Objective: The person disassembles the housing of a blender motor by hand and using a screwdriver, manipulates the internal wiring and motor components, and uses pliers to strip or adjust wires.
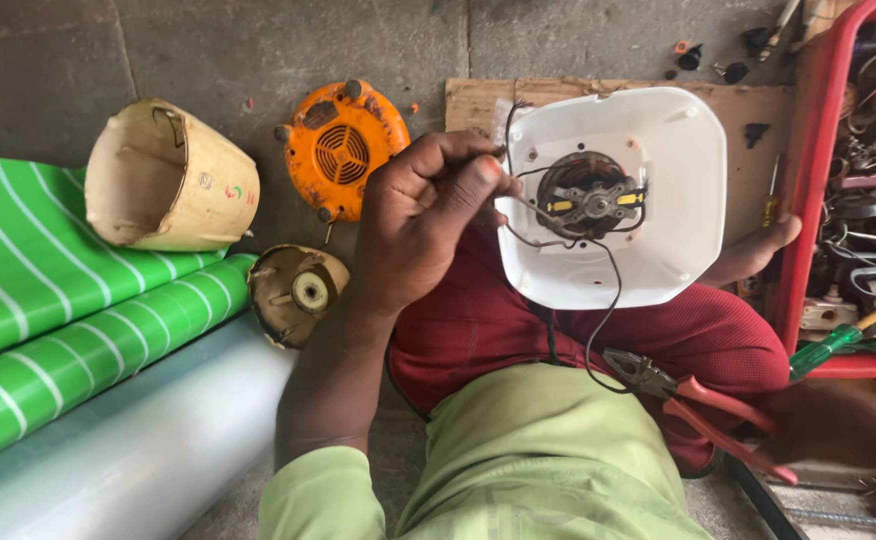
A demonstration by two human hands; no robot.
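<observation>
Head-camera view: a white appliance housing (658, 200) is seen resting on the lap, open side up, with an electric motor (588, 197) exposed at its centre. A thin dark wire (533, 212) (leading toward the motor) is pinched between thumb and fingers of the left hand (423, 215), which are closed together on it. Red-handled pliers (703, 405) are gripped by the right hand (838, 425) at the lower right, the fingers being wrapped around the handles; the pliers' jaws are positioned at the loose end of a black lead. An orange vented cover (340, 150), a beige jug (168, 180) and a beige round base (296, 293) are laid on the concrete floor, left of the housing.
</observation>
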